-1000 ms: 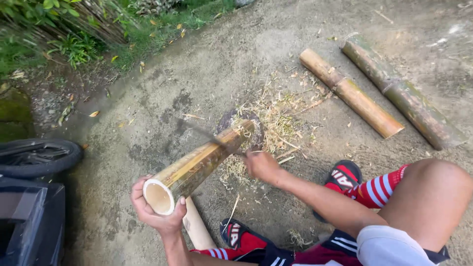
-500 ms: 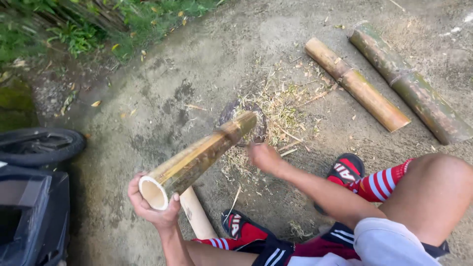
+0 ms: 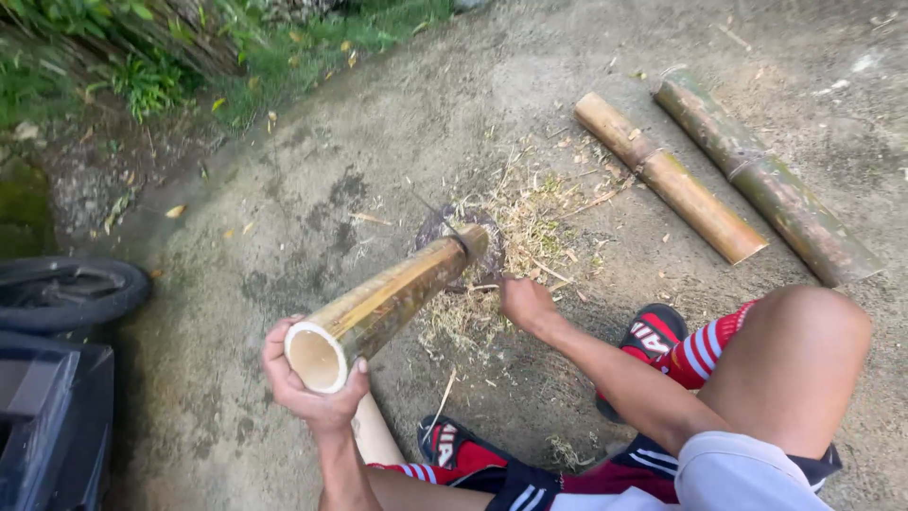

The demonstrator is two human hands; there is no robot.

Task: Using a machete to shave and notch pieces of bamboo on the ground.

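My left hand (image 3: 317,393) grips the near, hollow end of a yellow-green bamboo pole (image 3: 397,293) and holds it tilted. The pole's far end rests on a dark round block (image 3: 492,248) on the ground. My right hand (image 3: 525,301) is closed beside that far end, on the handle of a thin dark blade (image 3: 445,225) that lies across the pole's tip. Dry bamboo shavings (image 3: 539,218) are scattered around the block. My knee and my red-and-white striped sock (image 3: 705,345) are at the lower right.
Two cut bamboo sections (image 3: 667,175) (image 3: 771,185) lie side by side on the concrete at the upper right. A black tyre (image 3: 71,293) and a dark box (image 3: 47,426) sit at the left. Grass and plants (image 3: 142,57) border the top left.
The blade, raised over the pole a second ago, now sits at the pole's far tip. My right hand has dropped slightly toward the block. My left hand keeps its grip.
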